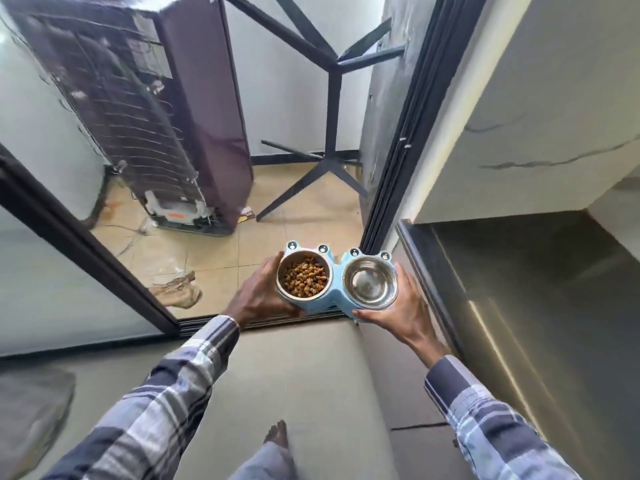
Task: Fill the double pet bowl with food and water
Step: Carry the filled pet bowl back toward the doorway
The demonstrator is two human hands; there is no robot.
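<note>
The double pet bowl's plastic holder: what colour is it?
Light blue holder, with two steel bowls set in it; the head view shows it.

1. Double pet bowl (330,299) sat between both hands, above the door threshold (263,322).
2. Left hand (258,299) was on its left end, right hand (403,311) on its right end.
3. Kibble (304,276) lay in the left bowl (304,274); right bowl (370,285) was beside it, touching.
4. Fridge (166,112) stood ahead-left on the floor (214,258), back panel facing the camera.
5. Table base (325,168) stood right of the fridge.
6. Counter (536,306) ran along the right.
</note>
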